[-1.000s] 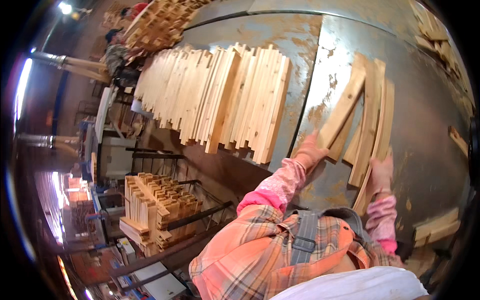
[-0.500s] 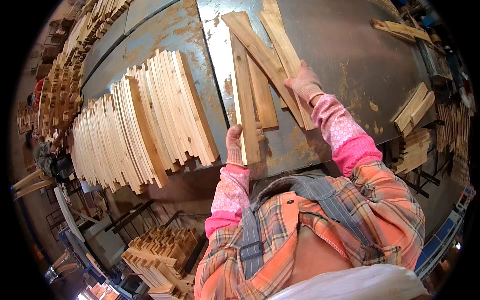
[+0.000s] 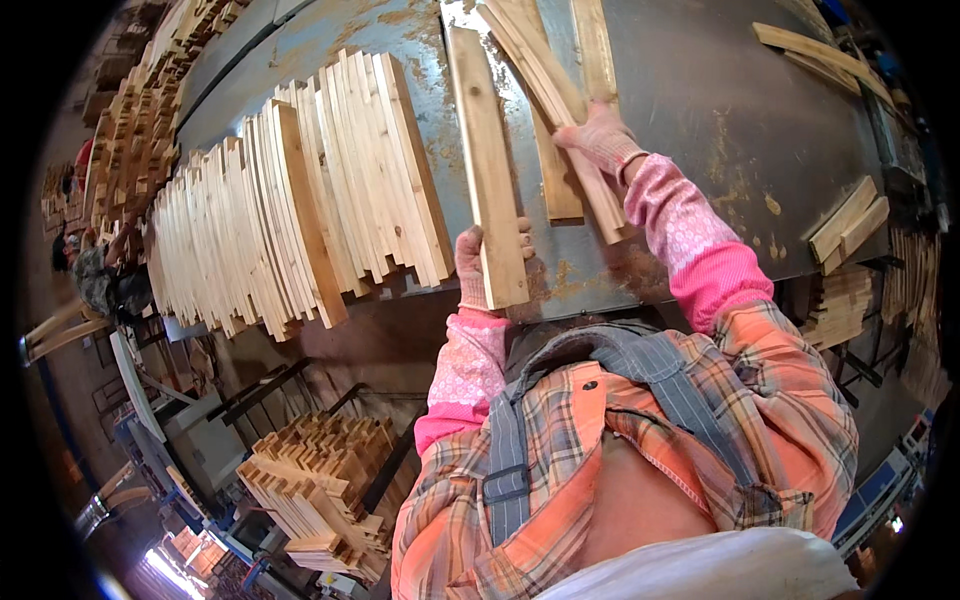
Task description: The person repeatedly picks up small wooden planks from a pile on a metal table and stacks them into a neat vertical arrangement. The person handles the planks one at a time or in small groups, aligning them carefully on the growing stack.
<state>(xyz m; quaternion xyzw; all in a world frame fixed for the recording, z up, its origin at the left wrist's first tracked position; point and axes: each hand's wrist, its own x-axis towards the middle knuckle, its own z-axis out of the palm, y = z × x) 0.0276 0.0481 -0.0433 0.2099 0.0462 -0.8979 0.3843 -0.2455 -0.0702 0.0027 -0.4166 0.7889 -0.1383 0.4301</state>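
My left hand point(image 3: 487, 256), in a pale knit glove, is closed round the near end of a flat wooden board point(image 3: 487, 160). That board points away from me across the metal table. My right hand point(image 3: 602, 138), gloved too, grips a slanting wooden board point(image 3: 565, 125) that looks tipped up with its narrow edge showing. Whether a second board is pressed against it, I cannot tell. Partly under it lies another board point(image 3: 558, 185), and one more point(image 3: 594, 45) extends beyond my right fingers.
Left of my hands, a long row of wooden slats point(image 3: 300, 190) lies side by side on the metal table point(image 3: 690, 200). Short boards point(image 3: 848, 222) and longer strips point(image 3: 815, 52) rest at the right edge. Stacked wood point(image 3: 325, 490) stands below left. Another person point(image 3: 105, 280) is at the far left.
The slanting board has been tipped from flat toward its edge, and my right hand is now on it. The left-hand board stays gripped and has swung slightly apart from the others. The view has shifted a little.
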